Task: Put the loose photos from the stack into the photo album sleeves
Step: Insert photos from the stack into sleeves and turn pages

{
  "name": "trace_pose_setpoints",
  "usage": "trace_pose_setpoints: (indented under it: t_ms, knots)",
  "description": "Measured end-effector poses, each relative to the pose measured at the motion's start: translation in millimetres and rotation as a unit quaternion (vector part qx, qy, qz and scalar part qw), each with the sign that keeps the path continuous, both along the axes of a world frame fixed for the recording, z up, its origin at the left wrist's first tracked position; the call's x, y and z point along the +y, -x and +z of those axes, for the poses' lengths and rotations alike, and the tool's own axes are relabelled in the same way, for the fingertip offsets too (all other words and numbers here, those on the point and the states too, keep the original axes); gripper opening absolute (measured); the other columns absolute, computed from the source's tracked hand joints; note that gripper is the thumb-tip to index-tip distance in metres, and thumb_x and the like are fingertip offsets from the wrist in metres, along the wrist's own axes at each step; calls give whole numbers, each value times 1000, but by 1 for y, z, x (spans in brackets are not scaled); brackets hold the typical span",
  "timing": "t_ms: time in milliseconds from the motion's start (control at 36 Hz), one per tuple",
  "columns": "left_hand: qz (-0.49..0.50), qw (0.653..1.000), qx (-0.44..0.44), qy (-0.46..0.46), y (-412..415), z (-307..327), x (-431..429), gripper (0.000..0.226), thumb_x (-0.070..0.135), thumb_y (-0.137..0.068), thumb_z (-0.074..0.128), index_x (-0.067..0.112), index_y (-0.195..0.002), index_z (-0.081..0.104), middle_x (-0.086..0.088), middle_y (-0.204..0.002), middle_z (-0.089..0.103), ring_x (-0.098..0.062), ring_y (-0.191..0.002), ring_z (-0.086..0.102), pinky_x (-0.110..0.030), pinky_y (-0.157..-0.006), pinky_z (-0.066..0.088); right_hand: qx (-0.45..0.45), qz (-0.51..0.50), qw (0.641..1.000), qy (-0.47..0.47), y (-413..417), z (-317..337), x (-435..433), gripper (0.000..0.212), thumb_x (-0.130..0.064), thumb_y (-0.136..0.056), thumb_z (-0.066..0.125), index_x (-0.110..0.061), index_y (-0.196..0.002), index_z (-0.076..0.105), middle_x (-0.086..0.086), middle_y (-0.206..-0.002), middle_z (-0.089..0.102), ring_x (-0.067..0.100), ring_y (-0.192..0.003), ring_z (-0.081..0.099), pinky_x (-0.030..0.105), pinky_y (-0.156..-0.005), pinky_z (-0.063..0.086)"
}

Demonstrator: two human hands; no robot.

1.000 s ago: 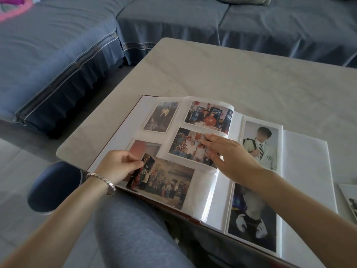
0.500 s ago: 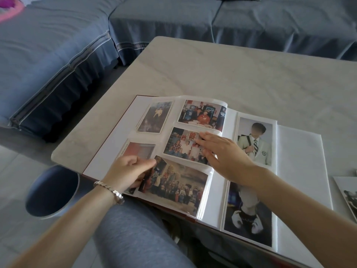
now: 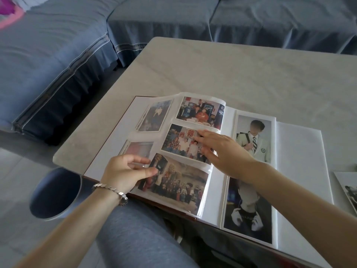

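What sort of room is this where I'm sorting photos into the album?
Probably a home living room: a blue-covered corner sofa wraps round a pale marbled table, and a family photo album lies open at that table's near edge.

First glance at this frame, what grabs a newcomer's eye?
The open white-paged photo album lies at the near edge of the pale marble table. The left hand pinches the colour group photo by its left edge; the right hand presses flat on the smaller colour photo above it.
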State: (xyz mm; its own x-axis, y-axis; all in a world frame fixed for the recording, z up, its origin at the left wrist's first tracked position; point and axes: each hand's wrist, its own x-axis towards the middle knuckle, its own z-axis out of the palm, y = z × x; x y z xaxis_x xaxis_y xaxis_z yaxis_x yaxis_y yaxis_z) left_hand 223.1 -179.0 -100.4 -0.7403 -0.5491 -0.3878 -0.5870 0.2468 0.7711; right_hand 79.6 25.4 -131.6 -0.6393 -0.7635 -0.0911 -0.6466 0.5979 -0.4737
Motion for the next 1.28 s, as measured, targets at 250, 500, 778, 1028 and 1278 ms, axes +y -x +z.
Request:
trace_pose_setpoints:
  t_ms: [250,500,778,1028,1278]
  knots:
    - [-59,998,-23,29,3,11,-5,23,24,-59,85,18,-72,68,11,-58,69,3,-53,63,-8,-47,43,-33,-4,999,16,9,8,2,40,-31,-98,41,-34,-138,41,-15,-147,35,9,-131,37,25,-103,33]
    - [-71,994,10,78,-1,6,-6,23,20,-60,86,14,-62,64,2,-56,69,-1,-45,59,-21,-53,42,-49,-8,999,16,14,4,2,40,-31,-98,44,-31,-138,42,-14,-145,38,9,-125,45,15,-88,34]
    - [-74,987,74,119,-7,2,-6,24,17,-59,86,32,-49,69,13,-60,68,1,-55,63,-7,-52,45,-29,-10,999,21,12,-2,3,42,-29,-98,43,-29,-139,41,-12,-146,38,12,-130,41,26,-102,35]
    - [-89,969,178,143,-13,-8,-3,26,4,-64,81,24,-53,69,25,-81,70,-4,-67,69,-17,-61,54,-31,-13,999,24,11,-2,3,42,-29,-97,44,-29,-139,41,-12,-147,37,11,-130,40,27,-103,35]
    - [-76,965,204,143,-14,-12,-2,26,2,-64,81,22,-57,67,23,-78,70,-8,-61,69,-18,-56,54,-36,-17,999,28,12,-5,3,42,-29,-97,44,-31,-139,41,-14,-146,37,12,-131,40,28,-102,38]
